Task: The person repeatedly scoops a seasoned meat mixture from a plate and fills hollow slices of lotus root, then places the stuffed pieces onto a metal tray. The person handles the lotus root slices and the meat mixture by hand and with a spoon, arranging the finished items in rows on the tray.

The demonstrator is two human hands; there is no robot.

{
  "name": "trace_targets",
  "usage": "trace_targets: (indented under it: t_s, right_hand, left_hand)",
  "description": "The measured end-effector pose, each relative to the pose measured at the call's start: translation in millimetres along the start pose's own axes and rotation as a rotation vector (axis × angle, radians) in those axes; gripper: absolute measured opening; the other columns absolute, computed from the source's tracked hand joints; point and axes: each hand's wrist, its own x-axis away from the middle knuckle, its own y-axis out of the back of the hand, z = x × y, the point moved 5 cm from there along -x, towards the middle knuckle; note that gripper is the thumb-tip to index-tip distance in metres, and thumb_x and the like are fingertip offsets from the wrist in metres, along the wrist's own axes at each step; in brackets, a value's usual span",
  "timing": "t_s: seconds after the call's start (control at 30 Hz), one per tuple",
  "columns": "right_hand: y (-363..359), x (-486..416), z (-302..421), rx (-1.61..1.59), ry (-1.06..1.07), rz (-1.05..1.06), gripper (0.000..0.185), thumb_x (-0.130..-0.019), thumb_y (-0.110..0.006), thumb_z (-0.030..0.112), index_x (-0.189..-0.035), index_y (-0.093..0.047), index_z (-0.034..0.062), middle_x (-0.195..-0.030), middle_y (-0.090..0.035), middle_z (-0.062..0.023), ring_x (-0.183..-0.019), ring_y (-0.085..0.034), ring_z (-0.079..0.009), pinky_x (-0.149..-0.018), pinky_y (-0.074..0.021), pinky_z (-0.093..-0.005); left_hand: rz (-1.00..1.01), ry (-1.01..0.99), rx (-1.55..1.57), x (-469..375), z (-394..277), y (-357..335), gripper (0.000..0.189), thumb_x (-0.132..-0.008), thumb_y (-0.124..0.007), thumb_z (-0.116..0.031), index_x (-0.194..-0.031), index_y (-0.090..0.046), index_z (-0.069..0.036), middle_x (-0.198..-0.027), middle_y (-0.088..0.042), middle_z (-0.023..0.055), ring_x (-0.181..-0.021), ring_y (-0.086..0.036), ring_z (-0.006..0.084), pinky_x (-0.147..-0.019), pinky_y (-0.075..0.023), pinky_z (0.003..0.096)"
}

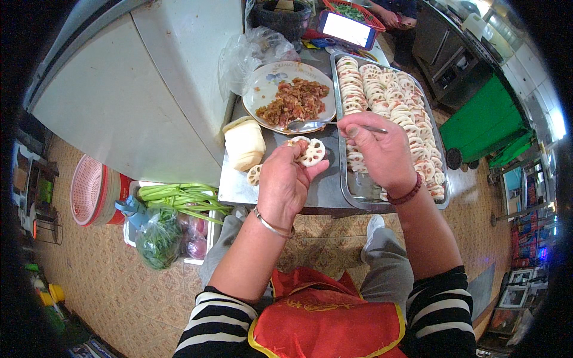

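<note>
My left hand (286,176) holds lotus root slices (312,153) with a bit of minced filling between them. In my right hand (380,147) is a metal spoon (322,122), its bowl at the near rim of a white plate (256,85). Chunky minced meat filling (295,100) lies on that plate. Under and beyond my right hand, a metal tray (358,195) bears long rows of lotus root slices (403,121) with filling showing between many of them. Left of my left hand stand a peeled, sliced lotus root piece (244,144) and a loose slice (254,175).
A plastic bag (255,51), a stone mortar (286,20) and a lit phone (347,29) sit at the table's back. A large pale panel (125,89) borders the left. A crate (130,232) of vegetables stands on the floor. Another person's hands (396,20) show at top right.
</note>
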Motion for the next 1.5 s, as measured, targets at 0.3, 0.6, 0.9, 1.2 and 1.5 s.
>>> trace_targets:
  t_s: [0.3,0.6,0.9,1.2,1.5]
  right_hand:
    - [22.1,11.6,6.3,-0.179,-0.027,-0.094,0.021,-0.098,-0.055,0.013,-0.107,-0.064,-0.0038,-0.100,-0.067,-0.0096,-0.091,-0.065,-0.0141,-0.079,-0.0529,-0.0266]
    - [-1.5,-0.5,-4.1,-0.024,0.062,-0.013,0.018,-0.094,-0.061,0.012,-0.103,-0.069,-0.0007,-0.098,-0.070,-0.0097,-0.092,-0.065,-0.0159,-0.083,-0.0501,-0.0275]
    - [12.5,16.4,0.0,-0.135,-0.066,0.004,0.017,-0.092,-0.059,0.008,-0.102,-0.069,-0.0006,-0.095,-0.070,-0.0097,-0.090,-0.064,-0.0151,-0.081,-0.0503,-0.0282]
    - [26.1,34.5,7.0,-0.138,0.001,-0.036,0.020,-0.096,-0.057,0.011,-0.103,-0.066,-0.0054,-0.099,-0.067,-0.0119,-0.089,-0.066,-0.0178,-0.079,-0.0532,-0.0282]
    - [28.2,27.4,3.6,0.058,0.066,-0.068,0.021,-0.098,-0.054,0.011,-0.107,-0.063,-0.0064,-0.101,-0.066,-0.0115,-0.090,-0.066,-0.0160,-0.079,-0.0526,-0.0265]
  left_hand:
    - [-0.007,-0.031,0.066,-1.9,0.0,-0.1,0.016,-0.095,-0.046,-0.009,-0.105,-0.053,0.002,-0.101,-0.060,0.0126,-0.088,-0.065,0.0273,-0.071,-0.0600,0.0428]
    - [0.005,-0.068,0.057,-2.9,-2.8,-1.9,0.012,-0.095,-0.050,-0.009,-0.100,-0.055,0.000,-0.098,-0.060,0.0099,-0.087,-0.063,0.0233,-0.071,-0.0598,0.0433]
    - [0.004,-0.040,0.062,-2.9,-3.1,-2.8,0.014,-0.095,-0.046,-0.011,-0.099,-0.056,-0.001,-0.098,-0.061,0.0090,-0.086,-0.064,0.0238,-0.072,-0.0593,0.0448]
    - [-0.014,-0.060,0.097,-2.7,-0.4,-0.5,0.021,-0.097,-0.042,-0.017,-0.107,-0.054,-0.002,-0.099,-0.061,0.0087,-0.088,-0.064,0.0263,-0.073,-0.0585,0.0468]
    - [0.019,-0.039,0.155,-7.5,2.3,0.5,0.022,-0.098,-0.041,-0.017,-0.105,-0.053,0.000,-0.098,-0.061,0.0087,-0.090,-0.065,0.0283,-0.075,-0.0581,0.0473]
